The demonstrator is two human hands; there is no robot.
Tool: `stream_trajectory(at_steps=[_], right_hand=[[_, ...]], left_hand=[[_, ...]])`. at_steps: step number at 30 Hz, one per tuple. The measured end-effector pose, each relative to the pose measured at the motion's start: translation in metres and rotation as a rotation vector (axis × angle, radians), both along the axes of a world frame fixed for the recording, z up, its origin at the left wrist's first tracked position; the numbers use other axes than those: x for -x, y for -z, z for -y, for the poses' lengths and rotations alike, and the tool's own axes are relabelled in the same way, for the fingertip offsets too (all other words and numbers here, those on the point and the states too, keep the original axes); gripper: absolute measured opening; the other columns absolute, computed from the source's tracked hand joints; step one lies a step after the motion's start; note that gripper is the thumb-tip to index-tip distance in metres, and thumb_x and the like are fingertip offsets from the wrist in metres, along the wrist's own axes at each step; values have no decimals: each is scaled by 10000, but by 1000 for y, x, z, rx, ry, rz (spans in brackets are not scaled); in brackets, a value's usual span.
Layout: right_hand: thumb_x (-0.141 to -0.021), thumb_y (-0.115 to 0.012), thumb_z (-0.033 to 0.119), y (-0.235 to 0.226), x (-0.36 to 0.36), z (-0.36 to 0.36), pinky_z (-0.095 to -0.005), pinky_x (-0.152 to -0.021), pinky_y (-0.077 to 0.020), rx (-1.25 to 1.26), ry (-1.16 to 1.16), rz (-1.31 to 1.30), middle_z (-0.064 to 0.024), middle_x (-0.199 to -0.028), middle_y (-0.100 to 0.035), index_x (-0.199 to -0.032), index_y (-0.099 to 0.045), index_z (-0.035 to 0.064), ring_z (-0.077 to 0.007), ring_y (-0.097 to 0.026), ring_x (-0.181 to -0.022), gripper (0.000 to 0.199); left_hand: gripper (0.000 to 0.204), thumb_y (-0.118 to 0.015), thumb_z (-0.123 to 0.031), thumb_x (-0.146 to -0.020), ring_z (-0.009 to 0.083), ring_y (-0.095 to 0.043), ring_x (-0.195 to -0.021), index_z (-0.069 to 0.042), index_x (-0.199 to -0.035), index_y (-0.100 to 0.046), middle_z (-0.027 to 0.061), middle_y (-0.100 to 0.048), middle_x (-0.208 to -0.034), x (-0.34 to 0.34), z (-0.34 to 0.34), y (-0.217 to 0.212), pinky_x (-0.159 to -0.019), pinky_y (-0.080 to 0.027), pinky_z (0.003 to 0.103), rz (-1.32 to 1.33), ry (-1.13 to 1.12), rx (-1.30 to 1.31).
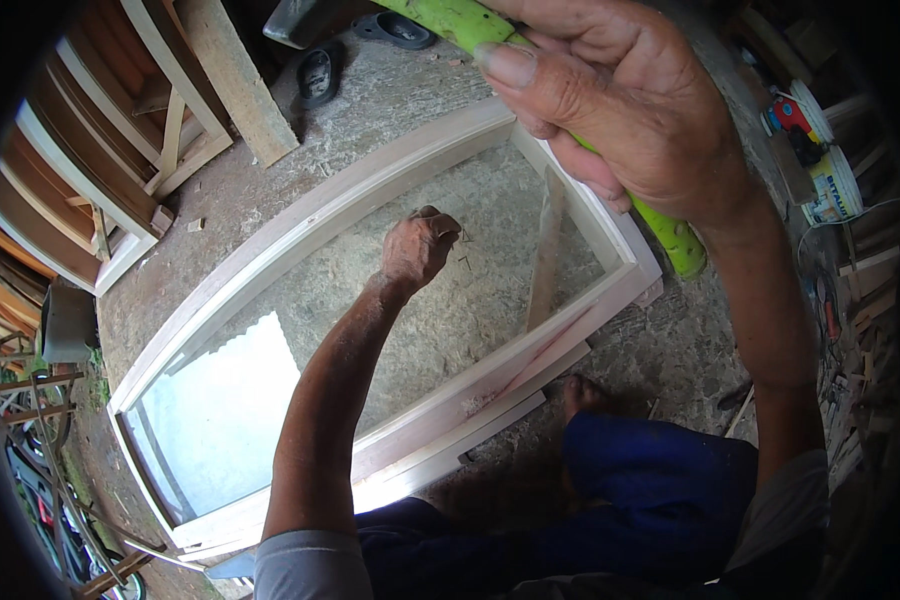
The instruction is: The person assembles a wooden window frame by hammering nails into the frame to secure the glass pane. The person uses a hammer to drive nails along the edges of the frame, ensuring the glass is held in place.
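Grip: While your right hand (625, 110) wraps round the green handle (455, 18), thumb tip pressed to it, a grey metal head (295, 22) shows off to the far left, its join out of view.
Frame: The pale wooden frame (295, 225) lies flat, low at the rough floor (360, 140), in front of you; its long axis runs from near left to far right, arched side away from you.
Pane: Your left hand (418, 250) is over the glass pane (470, 320), fingers curled in; you cannot tell from here whether they pinch anything.
Slivers: Thin slivers (465, 262), perhaps nails, show just right of those fingers.
Nearer: Your left hand is nearer the frame's middle; your right is raised by its far-right end, so the frame stretches leftward from it.
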State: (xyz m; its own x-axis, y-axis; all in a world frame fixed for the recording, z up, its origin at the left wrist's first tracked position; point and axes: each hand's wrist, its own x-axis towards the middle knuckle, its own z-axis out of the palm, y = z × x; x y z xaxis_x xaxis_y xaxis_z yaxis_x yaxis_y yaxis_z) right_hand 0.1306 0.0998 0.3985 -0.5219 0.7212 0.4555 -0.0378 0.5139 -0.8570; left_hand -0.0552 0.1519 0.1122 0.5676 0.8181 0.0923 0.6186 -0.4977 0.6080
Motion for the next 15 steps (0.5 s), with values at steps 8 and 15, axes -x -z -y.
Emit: stream_trajectory(at_steps=[8,15], right_hand=[[-1050,-527,0,15,-39,-24,-210,-706,-499,53,32,51,-93,-1313,-603,-1562,-331,-72,-36,-549,-800,553],[-1043,-527,-17,32,-34,-23,-204,-638,-483,27,76,29,-56,-1135,-608,-1551,-329,-96,-28,-534,-735,551]], left_hand=[[129,-667,-223,-949,280,-703,-987,-174,-1037,-748,50,-705,-1033,-36,-31,0,-823,-581,410,-241,258,-171],[131,-625,-165,-917,247,-639,-1008,-110,-1032,-657,62,-619,-1000,-42,-31,15,-869,-540,402,-344,454,-483]])
